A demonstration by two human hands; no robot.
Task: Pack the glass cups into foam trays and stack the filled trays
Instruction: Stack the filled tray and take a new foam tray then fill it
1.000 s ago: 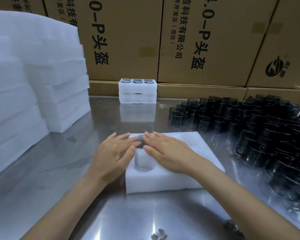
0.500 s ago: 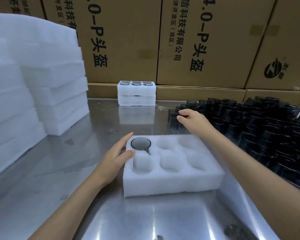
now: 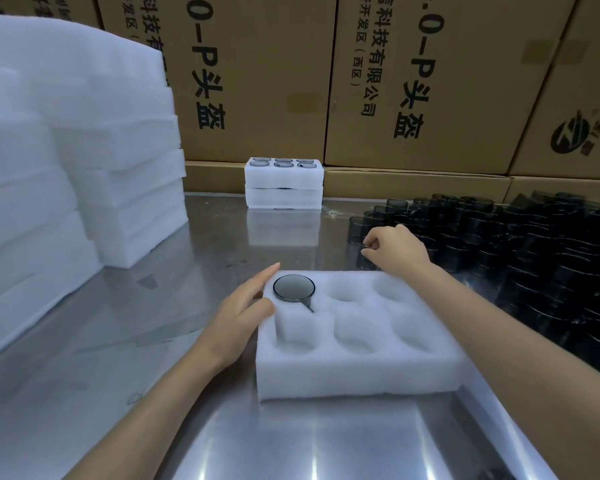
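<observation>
Tray (image 3: 357,372) of white foam sits mid-bench near front edge, six pockets; one glass cup (image 3: 294,288) seated in far-left pocket, other five bare. Your left hand (image 3: 241,318) rests on tray's left wall, fingers straight and together, thumb touching top by cup. Your right hand (image 3: 394,251) over near edge of loose dark cups (image 3: 499,244) on right side of bench, fingers curled, pinching rim of one cup (image 3: 366,259). Filled trays (image 3: 284,183) stacked two high at back edge. Spare foam stacks (image 3: 84,168) at left edge. Cardboard boxes (image 3: 257,81) behind.
</observation>
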